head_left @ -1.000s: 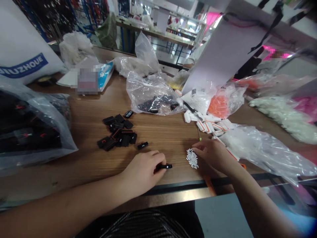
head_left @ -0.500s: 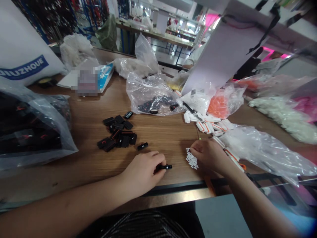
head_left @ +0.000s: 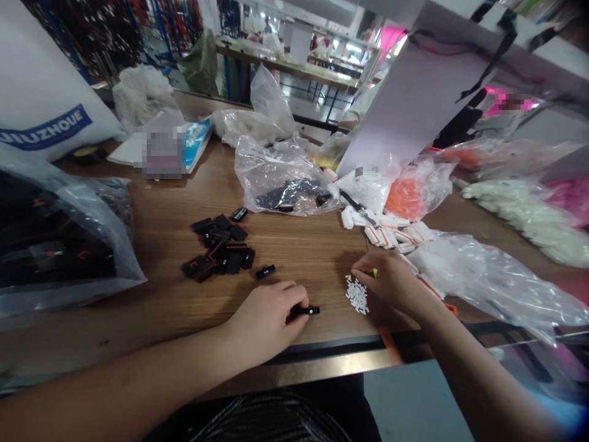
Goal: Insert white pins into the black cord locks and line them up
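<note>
My left hand rests on the wooden table with its fingers closed on a small black plastic part. My right hand is curled with fingertips pinched just above a little heap of tiny white pieces; a green tip shows by its knuckles, and what the fingers hold is too small to name. A pile of black parts lies to the left of my hands, with one loose black part nearer.
A clear bag of black parts lies behind. White-and-orange pieces and crumpled clear plastic sit right. A large bag of dark items is left. A booklet lies at the back. The table edge is near me.
My right hand has shifted slightly up and away from the white heap, fingers pinching together. My left hand keeps still on the black part.
</note>
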`<state>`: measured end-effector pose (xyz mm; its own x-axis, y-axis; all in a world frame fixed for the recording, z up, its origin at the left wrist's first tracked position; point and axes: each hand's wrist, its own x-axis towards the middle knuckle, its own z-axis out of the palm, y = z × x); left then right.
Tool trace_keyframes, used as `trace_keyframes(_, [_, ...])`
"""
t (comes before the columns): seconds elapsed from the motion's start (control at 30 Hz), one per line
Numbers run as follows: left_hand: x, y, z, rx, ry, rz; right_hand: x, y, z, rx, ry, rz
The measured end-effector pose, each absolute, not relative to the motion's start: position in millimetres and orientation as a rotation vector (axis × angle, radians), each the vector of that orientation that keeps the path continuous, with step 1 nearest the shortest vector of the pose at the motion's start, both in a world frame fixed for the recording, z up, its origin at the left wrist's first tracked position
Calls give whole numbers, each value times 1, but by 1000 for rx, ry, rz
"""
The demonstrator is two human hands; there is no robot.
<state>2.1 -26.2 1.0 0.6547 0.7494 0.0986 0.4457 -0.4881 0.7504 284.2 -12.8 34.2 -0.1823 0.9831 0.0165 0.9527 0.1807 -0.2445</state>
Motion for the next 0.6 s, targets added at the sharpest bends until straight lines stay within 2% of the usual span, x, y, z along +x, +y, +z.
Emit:
trace_keyframes(0.33, [2,-26,0,2151,914,540,298,-8,34,-2043,-2204,510])
trace_keyframes(0.6, [2,-26,3,2162,920,519,294,-7,36,-2009,-2217,471])
